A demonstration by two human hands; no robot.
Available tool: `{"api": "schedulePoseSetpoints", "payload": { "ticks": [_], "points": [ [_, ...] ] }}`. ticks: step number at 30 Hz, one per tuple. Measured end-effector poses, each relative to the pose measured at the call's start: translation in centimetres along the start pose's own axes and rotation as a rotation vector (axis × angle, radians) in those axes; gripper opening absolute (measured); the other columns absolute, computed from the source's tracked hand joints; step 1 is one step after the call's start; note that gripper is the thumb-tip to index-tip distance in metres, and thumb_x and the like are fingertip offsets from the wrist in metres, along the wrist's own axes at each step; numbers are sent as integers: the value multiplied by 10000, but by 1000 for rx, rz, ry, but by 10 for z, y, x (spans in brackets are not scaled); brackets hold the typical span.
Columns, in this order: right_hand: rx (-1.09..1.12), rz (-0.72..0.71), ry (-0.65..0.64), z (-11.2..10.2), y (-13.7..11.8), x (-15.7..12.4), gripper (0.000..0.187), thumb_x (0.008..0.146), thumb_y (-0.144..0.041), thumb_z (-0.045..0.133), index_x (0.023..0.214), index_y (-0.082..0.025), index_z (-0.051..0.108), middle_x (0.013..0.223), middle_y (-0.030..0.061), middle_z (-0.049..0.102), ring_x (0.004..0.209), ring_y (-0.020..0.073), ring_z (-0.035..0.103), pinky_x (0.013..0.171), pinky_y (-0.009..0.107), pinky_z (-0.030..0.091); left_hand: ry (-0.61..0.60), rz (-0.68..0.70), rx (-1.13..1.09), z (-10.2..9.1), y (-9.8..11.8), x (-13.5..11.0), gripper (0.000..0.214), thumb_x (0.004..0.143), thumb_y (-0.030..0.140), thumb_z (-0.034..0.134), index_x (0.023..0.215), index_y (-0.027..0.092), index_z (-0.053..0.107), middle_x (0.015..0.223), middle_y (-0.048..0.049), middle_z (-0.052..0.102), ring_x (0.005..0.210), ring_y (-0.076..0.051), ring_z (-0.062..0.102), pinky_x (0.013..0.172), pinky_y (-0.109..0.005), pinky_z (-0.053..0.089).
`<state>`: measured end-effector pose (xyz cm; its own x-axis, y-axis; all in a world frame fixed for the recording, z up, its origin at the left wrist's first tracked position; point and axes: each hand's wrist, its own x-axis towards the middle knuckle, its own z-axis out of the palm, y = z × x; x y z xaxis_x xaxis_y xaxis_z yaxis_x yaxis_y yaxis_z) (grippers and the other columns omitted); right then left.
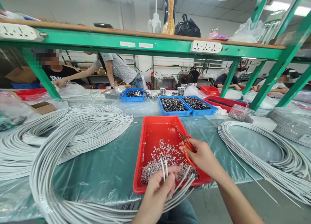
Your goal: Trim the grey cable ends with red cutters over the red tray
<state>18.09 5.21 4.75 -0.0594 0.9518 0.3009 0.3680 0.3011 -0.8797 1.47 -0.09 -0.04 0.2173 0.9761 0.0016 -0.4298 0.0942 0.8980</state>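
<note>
My left hand (pixel 159 190) is closed on a few white cables (pixel 164 167), their cut ends sticking up over the near edge of a red tray (pixel 155 133). My right hand (pixel 202 157) grips small orange-handled scissors (pixel 186 142), blades pointing up and left above the tray. The tray holds a heap of small silvery trimmings (pixel 160 159). A large looped bundle of white cables (pixel 73 136) runs from the left round to my left hand.
Another coil of white cables (pixel 262 152) lies on the right. Blue bins of dark small parts (pixel 173 105) and red trays (pixel 224 102) stand behind. A green shelf frame (pixel 145 44) spans overhead. Other people work at the far side.
</note>
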Motion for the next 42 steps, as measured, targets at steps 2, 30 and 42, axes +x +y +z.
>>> {"api": "schedulePoseSetpoints", "payload": {
  "ticks": [2, 30, 42],
  "points": [
    [6, -5, -89, -8, -5, -6, 175, 742, -337, 645, 684, -189, 572, 634, -13, 541, 620, 174, 517, 583, 264, 471, -17, -41, -147, -1, 1, 1, 317, 717, 421, 704, 940, 195, 695, 612, 45, 516, 387, 6, 324, 410, -158, 231],
    [-397, 17, -331, -28, 6, -110, 752, 631, -274, 623, 1342, -228, 384, 989, 142, 633, 774, 279, 664, 657, 383, 573, 149, 9, 220, 12, 21, -10, 212, 676, 326, 700, 635, 146, 595, 490, 69, 428, 432, -63, 380, 419, -169, 307],
    [-478, 96, -354, -14, -35, -95, 541, 622, -226, 560, 1162, -216, 533, 735, 47, 640, 599, 212, 620, 543, 344, 549, 182, 221, 479, 9, 21, -10, 130, 712, 230, 646, 604, 171, 604, 591, 24, 525, 529, -116, 446, 510, -215, 348]
  ]
}}
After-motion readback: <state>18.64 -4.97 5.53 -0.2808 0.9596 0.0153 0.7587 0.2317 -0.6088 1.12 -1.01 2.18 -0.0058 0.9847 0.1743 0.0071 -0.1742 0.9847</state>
